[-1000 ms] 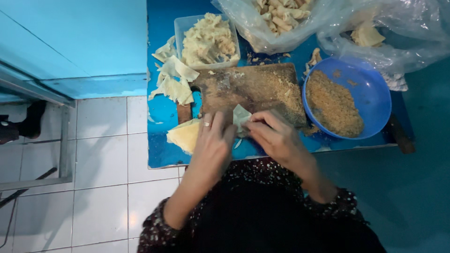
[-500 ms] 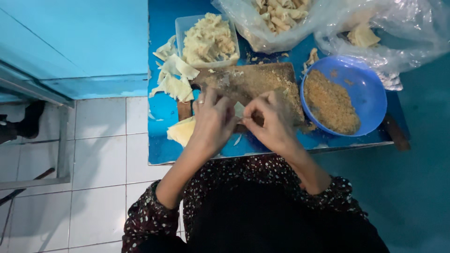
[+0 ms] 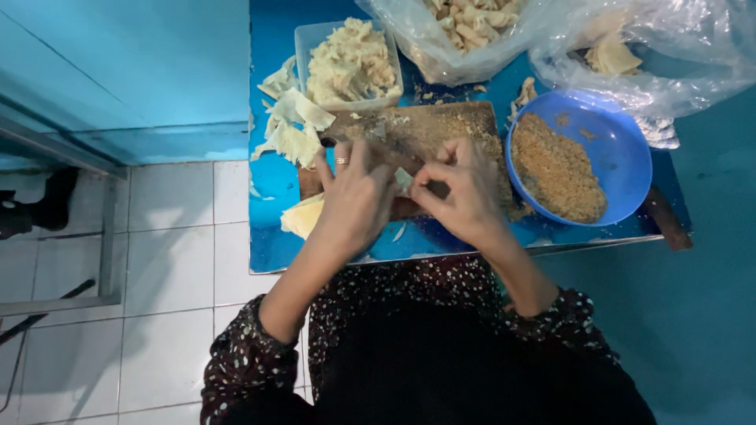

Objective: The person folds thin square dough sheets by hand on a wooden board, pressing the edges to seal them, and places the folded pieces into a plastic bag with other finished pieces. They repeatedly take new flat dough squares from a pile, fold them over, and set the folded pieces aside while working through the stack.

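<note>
White floor tiles (image 3: 169,260) lie at left, a blue table (image 3: 272,236) ahead, a pale blue wall panel beyond

Nearest: dark spotted sleeves, forearms reaching up over the table edge

Left hand (image 3: 354,201): ring on one finger, fingers curled and pressed inward on a small pale wrapper (image 3: 403,179); thumb hidden under the palm

Right hand (image 3: 465,189): fingertips pinched together on the same wrapper from the other side. Both hands meet over the near edge of the board, seemingly so the piece can be folded tight between them; what it encloses cannot be told

Board (image 3: 417,130): brown wood, dusted with crumbs, set square between the supplies, within reach of each

Sheet stack (image 3: 303,216): pale yellow, just left of the left hand, touching the board's near corner

Bowl (image 3: 622,149): round, blue, right of the board and touching it, part-filled with brown crumbs (image 3: 555,165)

Loose sheets (image 3: 293,126): crumpled, pale, at the board's far left corner

Tub (image 3: 350,59): clear, rectangular, heaped with folded pale pieces, behind the board

Bags (image 3: 630,47): two, clear plastic, no label visible, at the far edge; one holds more folded pieces, the other a few yellowish sheets
</note>
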Action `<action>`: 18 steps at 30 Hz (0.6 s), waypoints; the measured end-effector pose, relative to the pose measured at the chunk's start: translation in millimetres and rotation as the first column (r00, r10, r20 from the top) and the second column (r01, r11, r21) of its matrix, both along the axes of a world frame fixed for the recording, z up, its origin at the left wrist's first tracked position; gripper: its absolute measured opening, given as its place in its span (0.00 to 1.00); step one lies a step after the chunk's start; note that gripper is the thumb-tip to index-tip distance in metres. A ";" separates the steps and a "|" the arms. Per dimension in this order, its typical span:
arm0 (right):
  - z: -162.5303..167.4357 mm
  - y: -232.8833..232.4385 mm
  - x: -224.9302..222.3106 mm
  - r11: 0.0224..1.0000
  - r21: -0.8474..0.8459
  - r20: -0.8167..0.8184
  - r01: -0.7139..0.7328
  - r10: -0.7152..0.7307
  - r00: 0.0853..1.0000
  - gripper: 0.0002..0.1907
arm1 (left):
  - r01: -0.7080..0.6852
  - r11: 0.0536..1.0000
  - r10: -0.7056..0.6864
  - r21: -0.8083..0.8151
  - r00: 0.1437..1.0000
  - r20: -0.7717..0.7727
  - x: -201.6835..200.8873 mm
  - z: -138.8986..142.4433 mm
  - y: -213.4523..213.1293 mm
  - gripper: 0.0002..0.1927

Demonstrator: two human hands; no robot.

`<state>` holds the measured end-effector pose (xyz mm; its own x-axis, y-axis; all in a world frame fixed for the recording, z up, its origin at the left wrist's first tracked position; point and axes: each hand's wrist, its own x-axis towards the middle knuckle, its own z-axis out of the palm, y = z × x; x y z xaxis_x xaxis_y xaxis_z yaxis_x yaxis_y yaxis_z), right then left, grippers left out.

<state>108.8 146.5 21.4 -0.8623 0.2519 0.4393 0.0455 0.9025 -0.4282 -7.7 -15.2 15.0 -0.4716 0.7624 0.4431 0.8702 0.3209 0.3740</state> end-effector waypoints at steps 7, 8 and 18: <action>-5.6 -12.2 7.7 0.998 0.053 -0.057 0.042 -0.039 0.998 0.07 | -0.038 0.986 0.017 0.161 0.991 0.132 -1.8 4.2 2.3 0.10; -5.5 -13.7 9.2 0.996 0.066 -0.062 0.054 -0.050 0.997 0.07 | -0.021 0.978 -0.004 0.209 0.993 0.120 -0.8 3.5 0.9 0.09; 7.4 -19.5 -2.8 0.997 0.049 -0.001 0.064 -0.064 0.998 0.11 | -0.068 0.993 0.074 0.096 0.996 -0.057 11.5 -1.4 -3.4 0.07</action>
